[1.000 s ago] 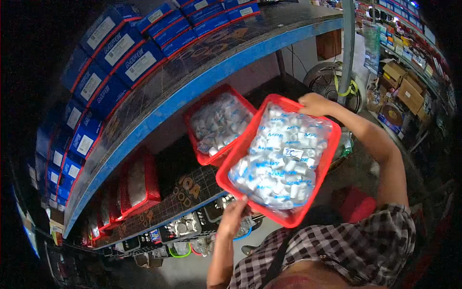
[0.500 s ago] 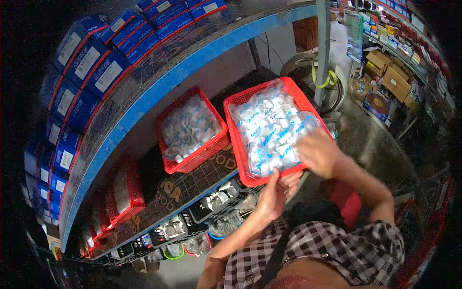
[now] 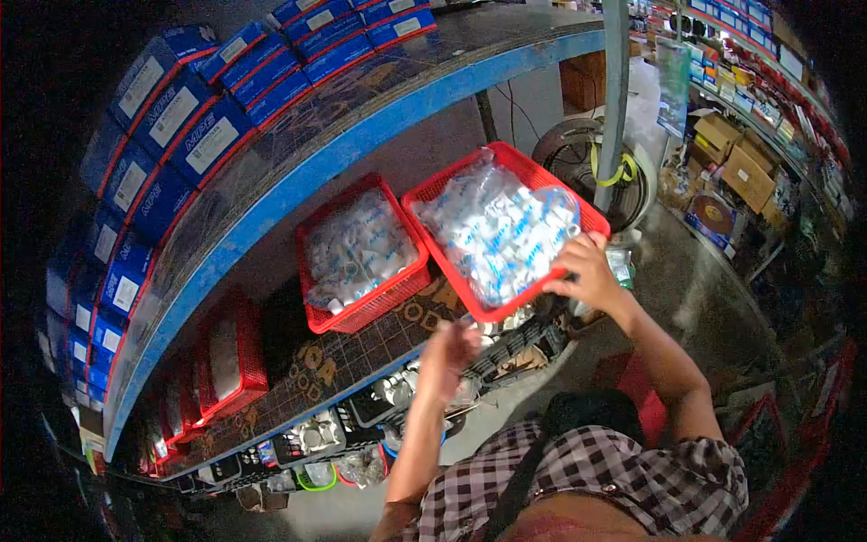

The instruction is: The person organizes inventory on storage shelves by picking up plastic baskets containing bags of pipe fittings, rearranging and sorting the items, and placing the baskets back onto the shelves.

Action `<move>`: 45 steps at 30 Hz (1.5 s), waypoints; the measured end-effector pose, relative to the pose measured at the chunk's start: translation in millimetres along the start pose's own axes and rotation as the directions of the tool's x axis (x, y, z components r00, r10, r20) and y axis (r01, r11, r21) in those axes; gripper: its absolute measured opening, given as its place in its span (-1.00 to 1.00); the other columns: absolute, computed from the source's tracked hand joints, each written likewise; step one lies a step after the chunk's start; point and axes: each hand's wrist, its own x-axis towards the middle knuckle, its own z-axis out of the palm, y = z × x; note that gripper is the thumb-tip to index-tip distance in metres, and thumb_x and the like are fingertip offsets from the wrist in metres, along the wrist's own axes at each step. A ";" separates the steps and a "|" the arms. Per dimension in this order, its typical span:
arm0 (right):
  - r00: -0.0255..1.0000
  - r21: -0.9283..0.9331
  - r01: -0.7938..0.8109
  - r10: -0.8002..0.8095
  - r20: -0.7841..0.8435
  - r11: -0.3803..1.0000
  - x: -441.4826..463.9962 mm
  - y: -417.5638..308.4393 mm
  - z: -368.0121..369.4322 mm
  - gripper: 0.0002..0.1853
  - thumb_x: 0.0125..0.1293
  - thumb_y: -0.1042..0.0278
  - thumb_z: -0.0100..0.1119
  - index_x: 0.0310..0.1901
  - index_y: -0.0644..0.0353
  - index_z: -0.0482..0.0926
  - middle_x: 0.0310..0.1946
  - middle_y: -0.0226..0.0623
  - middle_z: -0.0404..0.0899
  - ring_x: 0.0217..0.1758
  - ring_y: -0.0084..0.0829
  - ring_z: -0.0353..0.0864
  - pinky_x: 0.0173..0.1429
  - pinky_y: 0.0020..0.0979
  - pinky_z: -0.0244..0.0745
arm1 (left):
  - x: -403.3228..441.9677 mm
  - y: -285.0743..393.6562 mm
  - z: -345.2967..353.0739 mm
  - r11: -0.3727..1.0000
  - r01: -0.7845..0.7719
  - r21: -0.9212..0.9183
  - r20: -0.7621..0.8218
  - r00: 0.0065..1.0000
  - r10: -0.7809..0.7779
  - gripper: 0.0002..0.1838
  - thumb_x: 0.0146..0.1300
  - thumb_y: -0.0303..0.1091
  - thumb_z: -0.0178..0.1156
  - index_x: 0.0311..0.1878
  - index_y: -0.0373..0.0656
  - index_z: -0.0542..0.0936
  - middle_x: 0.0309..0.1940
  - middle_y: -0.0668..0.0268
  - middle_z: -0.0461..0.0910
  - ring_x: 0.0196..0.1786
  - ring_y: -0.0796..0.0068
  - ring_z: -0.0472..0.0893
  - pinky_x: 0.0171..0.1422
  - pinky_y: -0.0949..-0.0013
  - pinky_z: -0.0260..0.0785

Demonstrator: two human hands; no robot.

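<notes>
Person's right hand [image 3: 585,273] grips rim of red basket [image 3: 533,173], filled with bagged white fittings [image 3: 506,233], right of second basket [image 3: 384,294], also bag-filled. Left hand [image 3: 449,354] blurred near gripped basket; finger state cannot be told.

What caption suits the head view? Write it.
Right hand grips a red basket of bagged white parts beside a second red basket.
</notes>
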 end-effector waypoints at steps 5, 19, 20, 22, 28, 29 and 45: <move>0.994 0.059 -0.081 0.076 0.077 0.995 45.2 49.0 25.1 -0.57 -0.07 -0.10 0.35 -0.45 0.16 0.58 -0.41 -0.38 0.50 -0.17 -0.35 0.43 0.06 -0.30 0.12 | 39.6 51.1 -69.1 0.990 -0.110 -0.092 -0.328 0.942 0.074 -0.47 0.29 0.23 -0.12 -0.14 -0.08 0.52 -0.28 0.27 0.63 -0.23 0.43 0.57 -0.11 0.36 0.36; 0.991 -0.107 -0.077 0.065 -0.117 0.991 92.9 72.8 71.9 -0.58 -0.03 0.02 0.34 -0.34 0.25 0.56 -0.35 -0.20 0.50 -0.15 -0.17 0.45 0.06 -0.22 0.27 | 52.3 61.1 -79.2 0.946 -0.231 0.227 -0.462 0.830 0.313 -0.53 0.29 -0.01 -0.04 -0.32 -0.31 0.57 -0.46 0.13 0.64 -0.46 0.41 0.60 -0.33 0.43 0.39; 0.982 -0.114 -0.053 0.031 -0.189 0.992 89.7 63.6 73.4 -0.59 -0.03 0.05 0.35 -0.32 0.25 0.56 -0.32 -0.20 0.51 -0.11 -0.17 0.45 0.08 -0.23 0.28 | 37.5 52.6 -96.5 0.928 -0.261 0.268 -0.349 0.871 0.346 -0.56 0.28 -0.04 -0.04 -0.36 -0.29 0.56 -0.52 0.14 0.62 -0.48 0.40 0.60 -0.35 0.43 0.39; 0.955 0.148 -0.083 0.121 -0.271 0.986 83.2 48.4 77.0 -0.69 0.00 0.30 0.36 -0.23 0.25 0.57 -0.21 -0.16 0.53 0.00 -0.21 0.46 0.14 -0.22 0.30 | -21.5 51.5 -86.5 0.945 -0.197 0.260 -0.419 0.859 0.294 -0.60 0.27 -0.10 -0.04 -0.37 -0.28 0.55 -0.53 0.18 0.60 -0.49 0.39 0.59 -0.30 0.38 0.42; 0.955 0.325 -0.262 0.293 -0.048 0.909 112.9 -63.3 100.1 -0.87 0.16 0.47 0.17 -0.26 0.29 0.56 -0.41 -0.20 0.53 -0.34 -0.33 0.55 -0.23 -0.42 0.42 | -159.0 64.4 -128.1 0.952 -0.118 0.283 -0.631 0.725 0.278 -0.65 0.22 -0.14 0.02 -0.45 -0.26 0.53 -0.70 0.31 0.50 -0.73 0.53 0.41 -0.64 0.52 0.19; 0.979 0.447 -0.185 0.206 0.001 0.875 125.8 -80.3 117.2 -0.80 0.17 0.45 0.16 -0.16 0.28 0.53 -0.41 -0.19 0.53 -0.36 -0.38 0.54 -0.27 -0.41 0.42 | -169.0 67.8 -141.0 0.948 -0.092 0.305 -0.651 0.706 0.278 -0.66 0.20 -0.14 0.04 -0.46 -0.26 0.53 -0.69 0.33 0.49 -0.72 0.55 0.40 -0.63 0.51 0.19; 0.655 0.538 -0.700 0.723 0.220 0.470 59.9 -156.6 117.3 -0.59 0.09 0.36 0.20 0.00 0.28 0.52 -0.17 -0.38 0.57 -0.15 -0.56 0.51 -0.01 -0.54 0.39 | -113.7 207.2 -245.5 0.762 -0.216 0.610 -0.043 0.952 0.304 -0.59 0.20 -0.02 0.19 -0.52 -0.21 0.61 -0.61 0.51 0.48 -0.50 0.73 0.37 -0.38 0.52 0.29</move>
